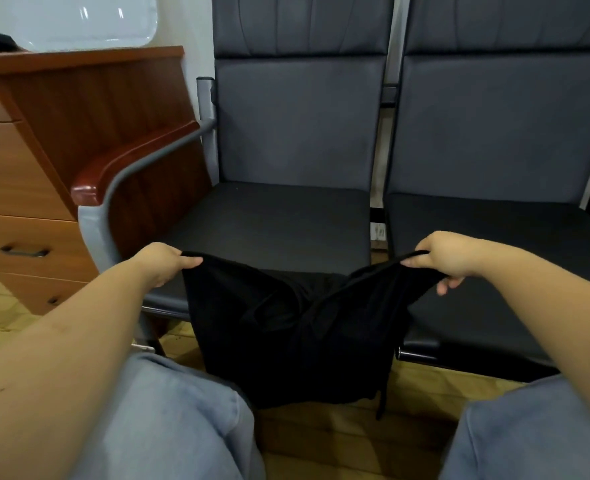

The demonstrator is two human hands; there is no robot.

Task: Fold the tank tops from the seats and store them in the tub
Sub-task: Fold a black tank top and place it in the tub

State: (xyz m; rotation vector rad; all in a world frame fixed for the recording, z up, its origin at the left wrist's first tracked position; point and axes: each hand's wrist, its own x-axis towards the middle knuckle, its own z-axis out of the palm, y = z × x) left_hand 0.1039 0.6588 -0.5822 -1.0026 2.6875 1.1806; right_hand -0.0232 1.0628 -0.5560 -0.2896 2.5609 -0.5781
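A black tank top hangs stretched between my two hands in front of the dark seats. My left hand pinches its upper left corner over the front edge of the left seat. My right hand grips the upper right corner near the gap between the seats. The cloth sags in the middle and drops toward the floor between my knees. A thin strap dangles at its lower right. The right seat holds nothing that I can see. The clear plastic tub stands on the cabinet at the upper left.
A wooden drawer cabinet stands left of the seats. The left seat's wood-capped armrest juts forward between them. My knees in blue jeans fill the bottom of the view, above a wooden floor.
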